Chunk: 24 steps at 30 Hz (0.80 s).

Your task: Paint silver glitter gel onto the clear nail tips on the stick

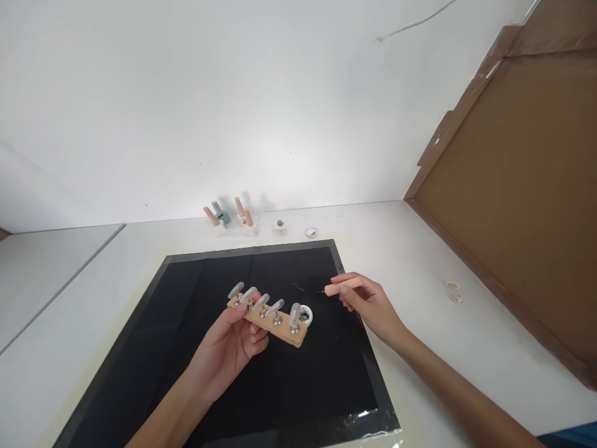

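Observation:
My left hand (236,339) grips a tan nail display stand (285,331) by its left part and holds it tilted over the black mat. Several clear, whitish false nail tips (262,304) stand on small metal posts along it. In my right hand (366,298) is a nail polish brush with a peach cap handle (344,286), pinched between thumb and fingers. Its dark bristle end points left, apart from the nail tips. Just behind the stand's right end, a small round white pot (305,315) with dark and silvery contents is partly hidden.
Several nail polish bottles (250,225) stand at the table's back by the white wall. A small square jar (280,228) and a round white lid (311,232) are right of them. Two small pale pieces (456,298) lie right, near a cardboard panel (522,205). The black mat (196,298) has taped edges.

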{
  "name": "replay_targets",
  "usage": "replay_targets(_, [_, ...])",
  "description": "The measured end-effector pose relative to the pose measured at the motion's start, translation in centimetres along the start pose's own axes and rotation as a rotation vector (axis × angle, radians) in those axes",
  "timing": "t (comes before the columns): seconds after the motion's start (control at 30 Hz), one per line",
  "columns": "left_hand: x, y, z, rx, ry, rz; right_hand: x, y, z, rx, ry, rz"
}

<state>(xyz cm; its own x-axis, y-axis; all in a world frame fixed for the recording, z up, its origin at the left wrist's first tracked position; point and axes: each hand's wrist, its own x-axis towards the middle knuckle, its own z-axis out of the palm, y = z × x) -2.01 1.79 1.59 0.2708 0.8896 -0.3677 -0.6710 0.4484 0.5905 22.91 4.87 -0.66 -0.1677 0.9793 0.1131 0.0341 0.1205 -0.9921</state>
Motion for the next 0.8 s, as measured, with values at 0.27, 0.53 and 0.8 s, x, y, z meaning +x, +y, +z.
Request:
replay_targets(0.27, [-0.3, -1.5, -2.2, 0.064, 0.063, -0.156, 0.0, 1.2, 1.9, -0.251, -0.161, -0.137])
replay_targets(0.53, [-0.2, -3.0, -2.9, 0.089, -0.110, -0.292, 0.3, 1.9, 2.6, -0.295, -0.199, -0.172])
replay_targets(0.8, [0.2, -3.3, -3.4, 0.076, -0.152, -0.319, 0.6, 2.4, 2.6, -0.311, -0.215, -0.159])
